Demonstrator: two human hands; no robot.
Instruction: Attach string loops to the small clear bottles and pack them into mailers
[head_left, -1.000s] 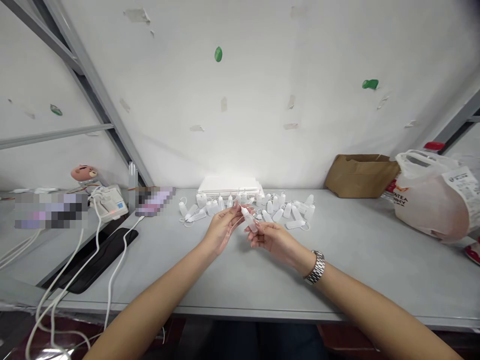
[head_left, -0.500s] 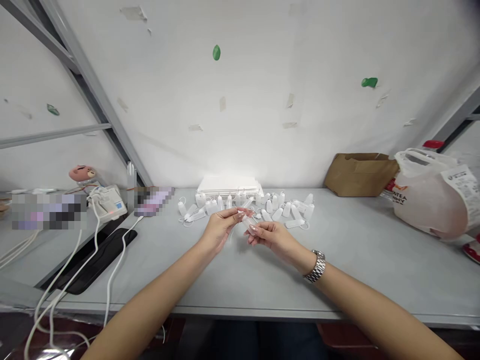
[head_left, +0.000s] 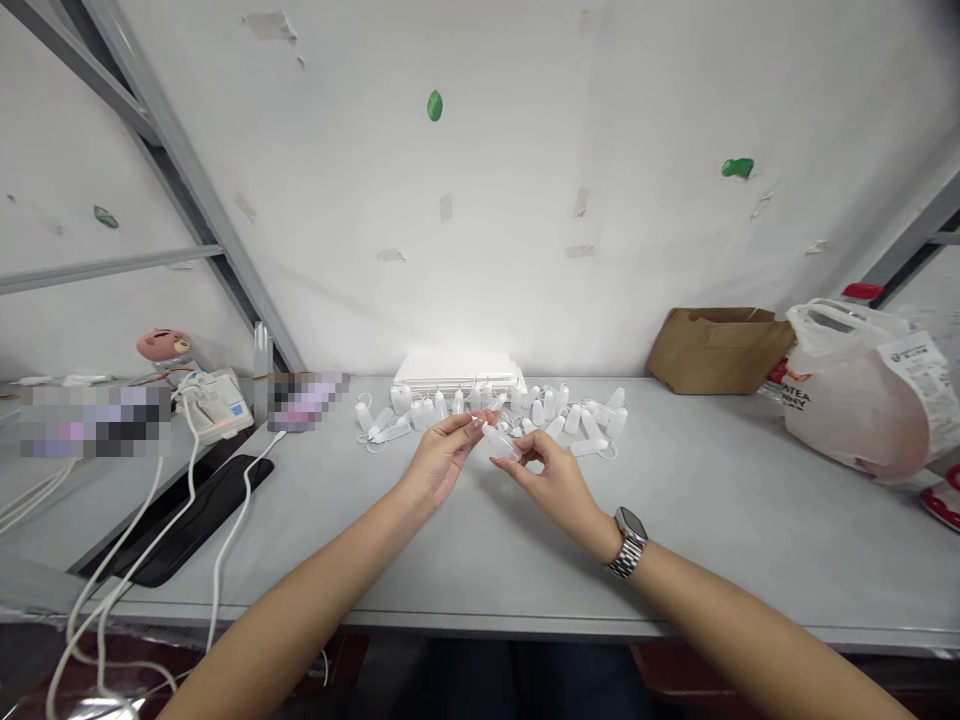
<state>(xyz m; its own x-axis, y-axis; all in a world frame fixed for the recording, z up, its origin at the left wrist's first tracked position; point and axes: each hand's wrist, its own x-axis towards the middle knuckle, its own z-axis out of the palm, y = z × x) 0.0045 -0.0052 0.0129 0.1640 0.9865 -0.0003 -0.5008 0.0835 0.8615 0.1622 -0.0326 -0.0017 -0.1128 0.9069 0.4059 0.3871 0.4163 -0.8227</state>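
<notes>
The dropper bottle [head_left: 501, 443], translucent white, slender and tilted, was above the counter [head_left: 480, 560], between front and rear edges. The left hand [head_left: 441, 458] had its grip clamped on the narrow end; the right hand [head_left: 556, 482] pinched the base.

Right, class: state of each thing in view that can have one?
Bottle, held, tilted
Left hand, pinching the bottle's tip
Right hand, gripping the bottle's base
Loose bottles, some upright, some lying
Watch, fastened
Paper bag, creased
Plastic bag, bulging, handles up
White stack, flat
Cables, hanging slack
</notes>
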